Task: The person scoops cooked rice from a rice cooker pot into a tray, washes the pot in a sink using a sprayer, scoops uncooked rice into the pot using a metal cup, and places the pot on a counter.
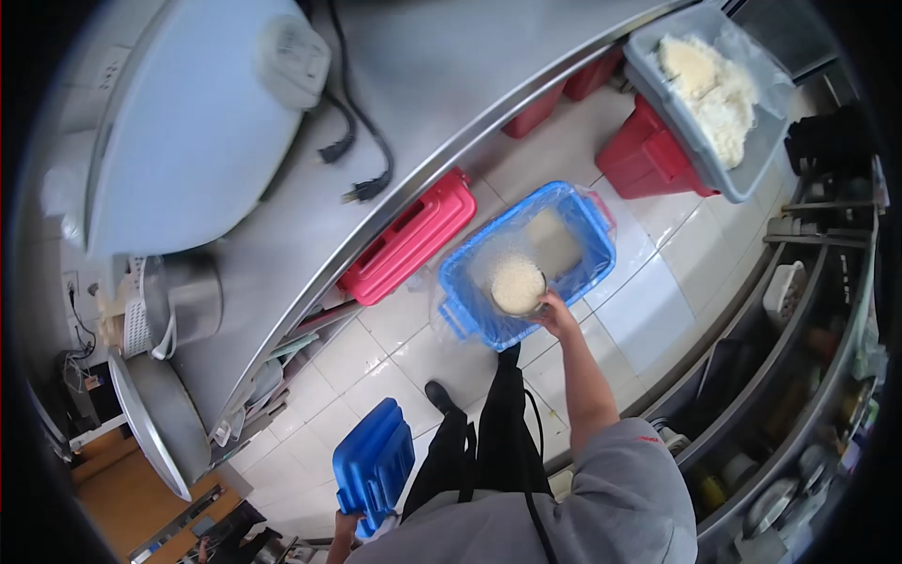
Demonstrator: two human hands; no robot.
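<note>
Over a blue bin (603, 246) lined with clear plastic, my right hand (556, 314) holds a round container heaped with pale grains (517, 284). More pale material (554, 242) lies inside the bin. Down at the lower left, my left hand (348, 524) grips the edge of a blue lid (374, 459), which hangs tilted beside my legs. The fingers of both hands are partly hidden.
A grey tub (648, 75) of white, lumpy material rests on a red bin (648, 155) at the upper right. A red lidded box (409, 235) stands by the steel counter (413, 56). Shelves (780, 348) line the right side.
</note>
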